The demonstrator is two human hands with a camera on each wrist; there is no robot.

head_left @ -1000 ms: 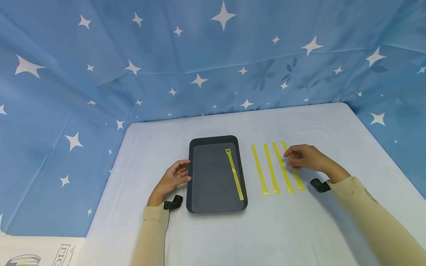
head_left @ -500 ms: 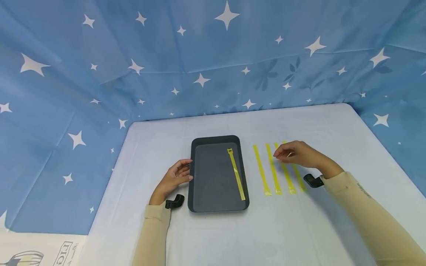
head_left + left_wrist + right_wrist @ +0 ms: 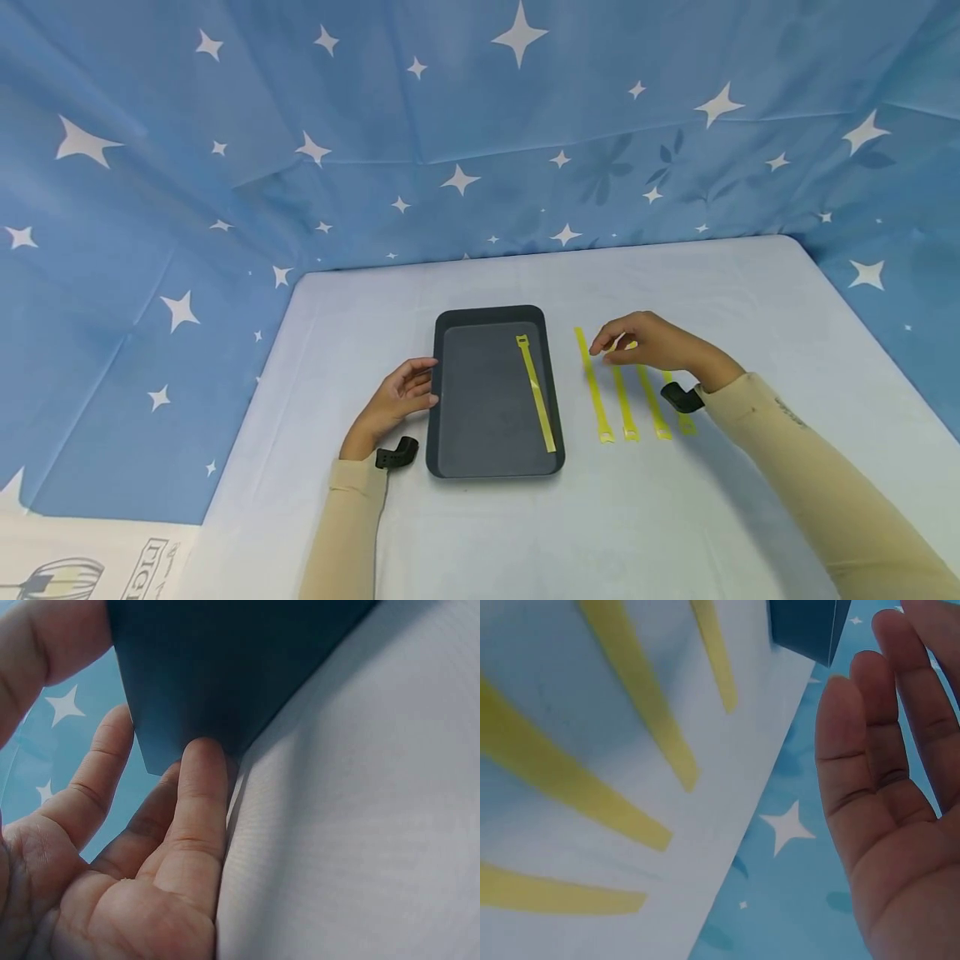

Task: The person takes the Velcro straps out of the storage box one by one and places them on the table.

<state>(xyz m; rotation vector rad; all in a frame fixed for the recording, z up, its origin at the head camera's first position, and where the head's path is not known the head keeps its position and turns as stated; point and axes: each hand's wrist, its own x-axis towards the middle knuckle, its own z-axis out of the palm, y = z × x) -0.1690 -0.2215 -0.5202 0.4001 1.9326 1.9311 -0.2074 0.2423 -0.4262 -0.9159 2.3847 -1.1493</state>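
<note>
A dark grey tray (image 3: 480, 400) lies on the white table, with one yellow hook-and-loop cable tie (image 3: 537, 396) in its right half. My left hand (image 3: 393, 407) touches the tray's left wall with its fingertips; the left wrist view shows its fingers (image 3: 201, 787) fairly straight against the dark wall (image 3: 225, 675). To the right of the tray, several more yellow cable ties (image 3: 595, 387) lie side by side, slotted heads toward me. Over their far ends hovers my right hand (image 3: 648, 342), fingers loosely bent and holding nothing. It partly hides some ties in the head view.
White cloth (image 3: 487, 542) covers the table. Behind and at the sides hangs a blue curtain (image 3: 420, 117) with white stars. A printed cream-coloured item (image 3: 97, 558) shows at the lower left. Each wrist wears a small black device (image 3: 397, 453).
My right hand has moved left across the cable ties, from the rightmost toward the leftmost one. My left hand stays at the tray's side. The head view has shifted slightly.
</note>
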